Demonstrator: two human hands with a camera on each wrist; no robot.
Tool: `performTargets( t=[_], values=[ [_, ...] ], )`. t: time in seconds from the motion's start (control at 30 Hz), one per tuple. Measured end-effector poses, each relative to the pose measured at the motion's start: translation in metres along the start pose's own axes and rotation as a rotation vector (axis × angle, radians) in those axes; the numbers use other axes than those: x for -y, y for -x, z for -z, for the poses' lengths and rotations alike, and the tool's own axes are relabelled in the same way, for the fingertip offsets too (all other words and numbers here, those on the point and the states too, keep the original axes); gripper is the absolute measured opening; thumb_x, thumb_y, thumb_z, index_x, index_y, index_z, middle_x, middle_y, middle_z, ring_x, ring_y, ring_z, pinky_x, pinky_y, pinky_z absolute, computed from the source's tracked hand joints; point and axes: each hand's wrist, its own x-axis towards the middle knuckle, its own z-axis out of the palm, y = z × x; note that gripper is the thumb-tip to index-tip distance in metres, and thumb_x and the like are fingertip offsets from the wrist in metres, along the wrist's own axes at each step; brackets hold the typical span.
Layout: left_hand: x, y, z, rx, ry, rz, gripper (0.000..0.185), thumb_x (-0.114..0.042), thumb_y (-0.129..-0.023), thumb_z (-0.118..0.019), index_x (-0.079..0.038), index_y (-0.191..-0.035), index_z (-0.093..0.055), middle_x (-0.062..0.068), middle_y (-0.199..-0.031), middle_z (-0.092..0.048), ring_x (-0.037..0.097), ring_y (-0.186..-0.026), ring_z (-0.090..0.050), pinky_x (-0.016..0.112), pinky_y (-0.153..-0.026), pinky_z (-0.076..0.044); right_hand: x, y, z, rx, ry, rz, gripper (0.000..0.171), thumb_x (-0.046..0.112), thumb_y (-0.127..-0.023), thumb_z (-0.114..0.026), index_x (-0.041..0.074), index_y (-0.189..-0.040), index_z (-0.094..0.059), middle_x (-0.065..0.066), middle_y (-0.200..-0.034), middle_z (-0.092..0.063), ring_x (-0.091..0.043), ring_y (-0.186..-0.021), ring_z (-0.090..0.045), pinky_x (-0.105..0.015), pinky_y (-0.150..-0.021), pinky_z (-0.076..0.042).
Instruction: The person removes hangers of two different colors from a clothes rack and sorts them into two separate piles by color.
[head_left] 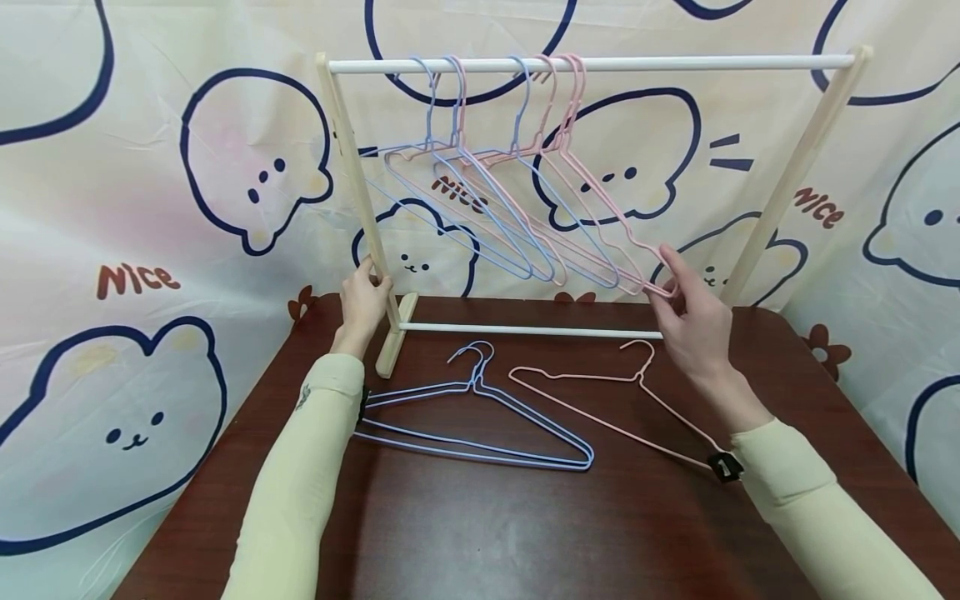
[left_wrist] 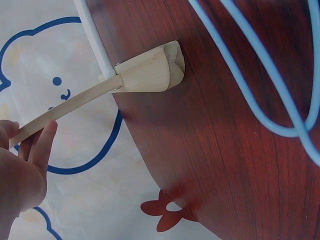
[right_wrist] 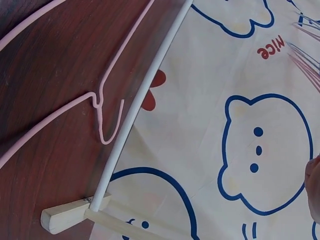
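Head view: the left hand point(head_left: 363, 302) grips the rack post point(head_left: 358, 183). The right hand point(head_left: 693, 321) pinches a hanging pink hanger point(head_left: 600, 196); two hangers lie on the counter point(head_left: 525, 533) between the hands.

A dark reddish wooden table point(head_left: 525, 533) carries a small clothes rack point(head_left: 396, 332), whose wooden feet and white lower bar rest along the table's far edge. In front of that bar a blue hanger point(head_left: 480, 425) lies flat, with a pink hanger point(head_left: 600, 400) just beside it.

Pink hanger point(right_wrist: 100, 107) flat on dark wooden table point(right_wrist: 45, 65), hook beside white rail point(right_wrist: 145, 95).
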Motion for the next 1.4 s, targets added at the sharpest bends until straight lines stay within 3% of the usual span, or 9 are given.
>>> performTargets(
  t=[0.3, 0.57, 0.83, 0.93, 1.13, 1.4],
  values=[
    [0.001, 0.0, 0.0, 0.001, 0.006, 0.004, 0.041, -0.017, -0.1, -0.057, -0.016, -0.14, -0.054, 0.02, -0.105, -0.072, 0.037, -0.09, -0.071, 0.048, -0.074, -0.057, 0.003, 0.001, 0.006, -0.074, -0.004, -0.021, 0.051, 0.0, -0.089, -0.069, 0.013, -0.138, -0.06, -0.015, -0.079, -0.062, 0.001, -0.071, -0.041, -0.015, -0.062, -0.03],
    [0.001, 0.0, 0.0, 0.012, 0.015, 0.011, 0.042, -0.017, -0.1, -0.058, -0.016, -0.142, -0.052, 0.021, -0.108, -0.071, 0.038, -0.092, -0.071, 0.049, -0.074, -0.058, 0.003, 0.006, 0.013, -0.135, -0.08, -0.06, 0.05, -0.001, -0.086, -0.073, 0.009, -0.134, -0.062, -0.019, -0.077, -0.061, 0.006, -0.073, -0.042, -0.013, -0.065, -0.031],
    [0.002, -0.001, 0.0, 0.02, 0.014, 0.01, 0.042, -0.018, -0.101, -0.056, -0.015, -0.142, -0.051, 0.022, -0.108, -0.07, 0.038, -0.093, -0.071, 0.05, -0.075, -0.058, 0.001, 0.015, 0.026, -0.14, -0.091, -0.11, 0.055, -0.003, -0.083, -0.076, 0.007, -0.135, -0.061, -0.019, -0.077, -0.061, 0.007, -0.068, -0.04, -0.011, -0.063, -0.029],
    [0.002, -0.001, -0.001, 0.022, 0.017, 0.002, 0.041, -0.018, -0.101, -0.056, -0.015, -0.141, -0.052, 0.022, -0.108, -0.07, 0.039, -0.093, -0.071, 0.051, -0.076, -0.058, 0.001, 0.016, 0.033, -0.15, -0.089, -0.13, 0.054, -0.002, -0.085, -0.075, 0.008, -0.136, -0.06, -0.011, -0.077, -0.06, 0.008, -0.067, -0.041, -0.01, -0.061, -0.03],
    [0.002, -0.002, -0.001, 0.018, 0.011, -0.008, 0.04, -0.018, -0.101, -0.056, -0.014, -0.141, -0.052, 0.022, -0.107, -0.07, 0.039, -0.092, -0.071, 0.051, -0.075, -0.058, 0.0, 0.019, 0.045, -0.174, -0.111, -0.184, 0.053, 0.001, -0.088, -0.072, 0.011, -0.138, -0.059, 0.02, -0.082, -0.052, 0.007, -0.062, -0.043, -0.01, -0.058, -0.032],
    [0.003, -0.001, 0.0, 0.015, 0.004, -0.003, 0.041, -0.02, -0.101, -0.056, -0.014, -0.141, -0.052, 0.022, -0.108, -0.07, 0.038, -0.092, -0.071, 0.049, -0.075, -0.058, 0.013, 0.026, 0.064, -0.202, -0.14, -0.288, 0.051, -0.001, -0.09, -0.068, 0.008, -0.139, -0.058, 0.022, -0.081, -0.051, 0.008, -0.066, -0.048, -0.008, -0.061, -0.036]
  ],
)
